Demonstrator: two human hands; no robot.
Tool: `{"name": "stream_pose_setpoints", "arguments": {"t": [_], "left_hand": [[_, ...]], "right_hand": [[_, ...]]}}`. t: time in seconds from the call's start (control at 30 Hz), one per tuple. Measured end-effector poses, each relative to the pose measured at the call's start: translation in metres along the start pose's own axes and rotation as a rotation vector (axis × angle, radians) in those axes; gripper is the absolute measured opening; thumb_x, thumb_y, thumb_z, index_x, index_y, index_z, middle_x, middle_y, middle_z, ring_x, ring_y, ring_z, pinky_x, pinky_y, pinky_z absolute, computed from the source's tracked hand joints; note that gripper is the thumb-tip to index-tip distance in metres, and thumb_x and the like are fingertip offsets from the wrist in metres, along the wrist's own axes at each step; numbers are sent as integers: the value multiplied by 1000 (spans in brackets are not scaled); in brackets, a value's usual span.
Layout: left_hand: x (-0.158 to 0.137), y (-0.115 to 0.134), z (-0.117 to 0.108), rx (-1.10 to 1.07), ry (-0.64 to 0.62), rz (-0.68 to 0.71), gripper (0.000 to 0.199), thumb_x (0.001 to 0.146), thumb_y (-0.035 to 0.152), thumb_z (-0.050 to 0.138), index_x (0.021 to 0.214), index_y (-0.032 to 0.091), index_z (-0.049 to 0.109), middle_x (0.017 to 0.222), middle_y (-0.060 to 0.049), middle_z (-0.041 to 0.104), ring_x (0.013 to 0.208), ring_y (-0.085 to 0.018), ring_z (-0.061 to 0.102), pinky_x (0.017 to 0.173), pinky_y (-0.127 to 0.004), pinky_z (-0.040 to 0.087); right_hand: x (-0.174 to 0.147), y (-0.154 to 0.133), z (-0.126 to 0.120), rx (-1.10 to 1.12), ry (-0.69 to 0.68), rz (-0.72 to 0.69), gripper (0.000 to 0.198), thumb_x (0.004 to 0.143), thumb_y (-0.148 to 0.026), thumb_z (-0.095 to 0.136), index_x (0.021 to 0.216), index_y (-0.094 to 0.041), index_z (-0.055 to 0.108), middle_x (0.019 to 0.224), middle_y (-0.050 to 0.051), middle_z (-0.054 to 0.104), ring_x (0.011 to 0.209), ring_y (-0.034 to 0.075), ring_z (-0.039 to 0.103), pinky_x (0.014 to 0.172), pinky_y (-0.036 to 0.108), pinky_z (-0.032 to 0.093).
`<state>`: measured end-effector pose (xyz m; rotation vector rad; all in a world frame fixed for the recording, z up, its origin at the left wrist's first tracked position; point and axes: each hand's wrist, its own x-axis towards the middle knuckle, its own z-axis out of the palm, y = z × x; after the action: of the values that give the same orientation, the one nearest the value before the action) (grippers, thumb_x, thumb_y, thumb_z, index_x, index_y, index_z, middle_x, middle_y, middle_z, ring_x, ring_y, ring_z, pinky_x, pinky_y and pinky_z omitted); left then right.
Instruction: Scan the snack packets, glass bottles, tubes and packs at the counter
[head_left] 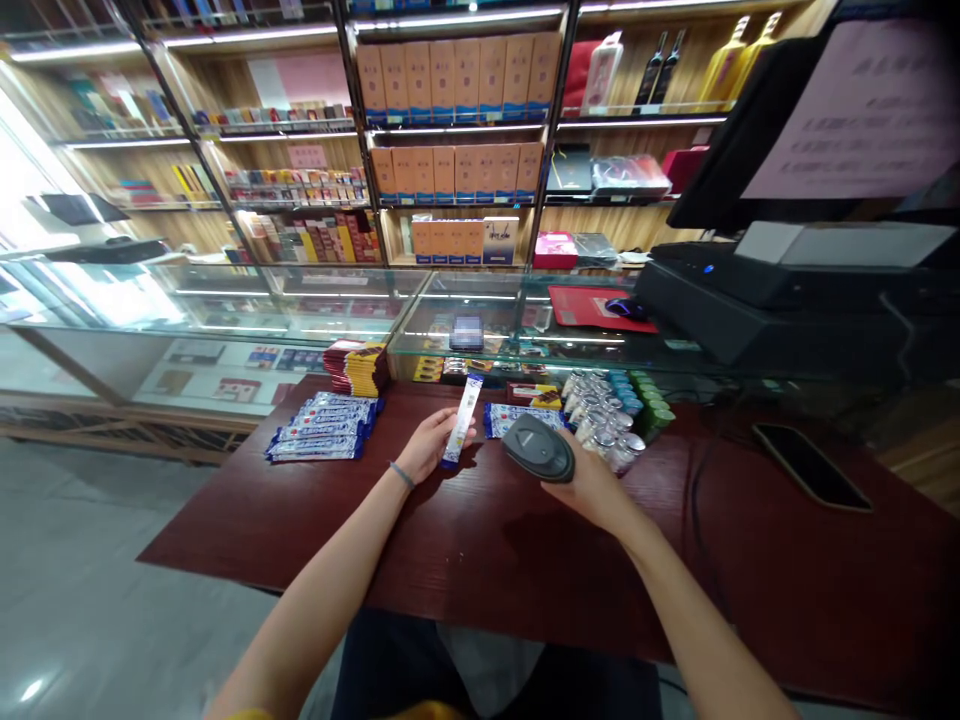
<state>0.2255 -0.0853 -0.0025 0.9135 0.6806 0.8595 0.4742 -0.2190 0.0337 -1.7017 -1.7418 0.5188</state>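
My left hand [429, 447] is closed on a slim blue-and-white packet [463, 420], held tilted above the dark red table [420, 560] with a printed code facing me. In my right hand [589, 485] is a dark grey barcode scanner [538, 447], its head turned toward the packet and apart from it. Its handle is mostly hidden by the head and my fingers. Behind the scanner lie more blue-and-white packets [510, 418]. At the left, a fanned pile of similar packets [322, 425] rests on the table.
Beyond the left pile stands a stack of red-and-yellow packs [355, 368]. Several small silver-topped containers [600, 415] and green ones [652, 400] stand right of centre. A phone [812, 466] lies at the right. A glass counter [330, 300], mouse [626, 309] and monitor [847, 120] are behind.
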Motion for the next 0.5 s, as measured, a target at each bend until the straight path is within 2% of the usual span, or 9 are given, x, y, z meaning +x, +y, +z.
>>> {"name": "stream_pose_setpoints", "arguments": {"t": [0.17, 0.3, 0.4, 0.5], "left_hand": [[1, 3, 1, -27, 1, 12, 29, 86, 28, 72, 109, 13, 65, 114, -14, 70, 88, -17, 71, 79, -30, 61], [2, 18, -1, 19, 78, 98, 37, 80, 29, 77, 110, 14, 61, 110, -13, 70, 88, -18, 71, 75, -32, 60], [1, 39, -9, 190, 151, 242, 48, 79, 30, 77, 120, 17, 58, 106, -10, 70, 90, -19, 71, 76, -31, 58], [-4, 63, -27, 509, 213, 423, 47, 78, 25, 75, 122, 16, 60, 105, -8, 71, 93, -19, 70, 82, -32, 57]], "right_hand": [[-1, -5, -1, 18, 0, -11, 53, 70, -29, 69, 119, -28, 49, 96, 4, 74, 87, 27, 71, 70, 30, 50], [1, -11, 2, -1, 3, 1, 47, 73, -33, 67, 116, -28, 50, 88, 2, 73, 81, 26, 71, 68, 31, 49], [4, -14, 7, -36, 14, -9, 49, 74, -35, 66, 120, -29, 51, 84, 1, 73, 80, 27, 72, 67, 31, 49], [7, -21, 12, -44, 26, -36, 52, 74, -33, 67, 124, -30, 51, 84, 1, 73, 81, 28, 72, 65, 30, 48]]}}
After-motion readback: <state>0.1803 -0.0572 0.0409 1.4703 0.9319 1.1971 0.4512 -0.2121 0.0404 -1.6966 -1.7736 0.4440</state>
